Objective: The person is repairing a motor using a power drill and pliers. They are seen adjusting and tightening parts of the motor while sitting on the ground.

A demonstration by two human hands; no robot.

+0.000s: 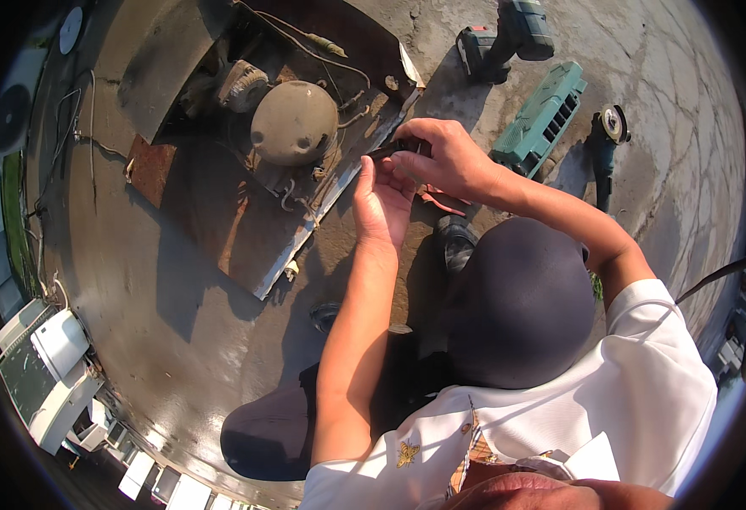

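My right hand (452, 156) grips a small dark object (400, 148). Its kind is unclear because my fingers cover much of it. My left hand (382, 201) is turned palm up, its thumb and fingertips holding the object's left end. Both hands are above the edge of a rusty sheet-metal base (296, 248) with a bent pale rim. On that base stands a dusty domed compressor (293, 121), with thin pipes and cut wires around it. Beneath my right hand lies a red-handled hand tool (442, 203), partly hidden.
To the right on cracked concrete are a cordless power tool (513, 41), a teal plastic case (539, 121) and an angle grinder (604, 153) with its disc up. A curved metal panel (169, 64) leans at upper left. Several discarded appliances (48, 370) line the far left edge.
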